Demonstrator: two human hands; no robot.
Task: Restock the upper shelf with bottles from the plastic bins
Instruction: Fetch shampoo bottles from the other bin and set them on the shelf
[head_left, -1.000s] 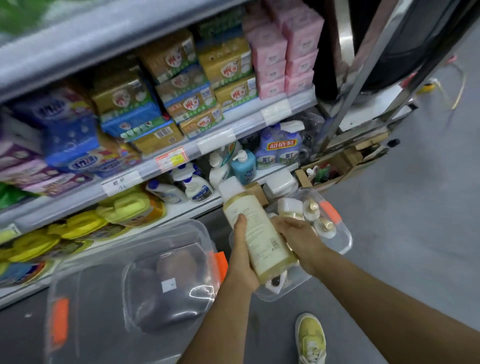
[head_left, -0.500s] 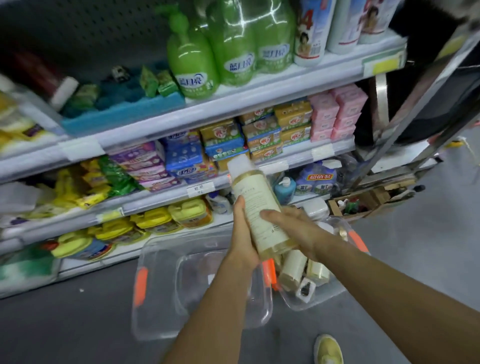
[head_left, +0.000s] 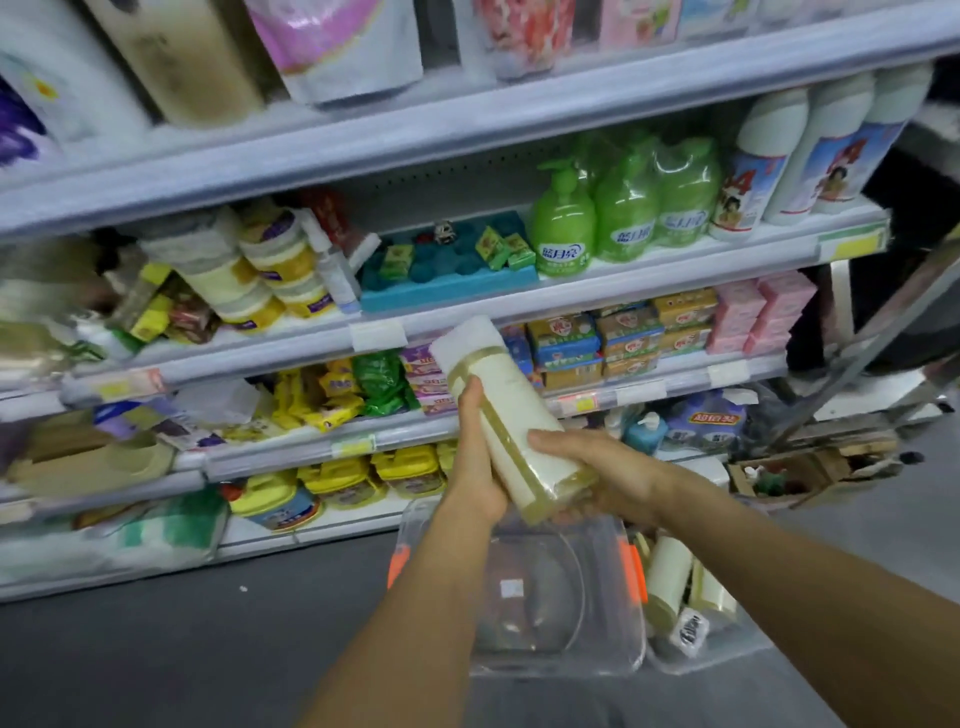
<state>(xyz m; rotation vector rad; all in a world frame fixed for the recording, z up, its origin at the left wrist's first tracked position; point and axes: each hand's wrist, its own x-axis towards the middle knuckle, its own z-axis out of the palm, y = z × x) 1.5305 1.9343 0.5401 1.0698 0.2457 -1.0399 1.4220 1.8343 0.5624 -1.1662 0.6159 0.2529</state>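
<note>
The left hand's fingers (head_left: 470, 395) curl around the near side of the cream bottle (head_left: 511, 415), and the right hand (head_left: 597, 473) cups its base, fingers wrapped on it. The bottle tilts, white cap toward the far left, in the air in front of the middle shelves. Below, 2 clear plastic bins (head_left: 571, 660) sit on the floor; the right 1 holds more bottles (head_left: 667, 582). The carry is underway; next it must rise upright to the upper shelf (head_left: 467, 124). The bottle's label is unreadable.
</note>
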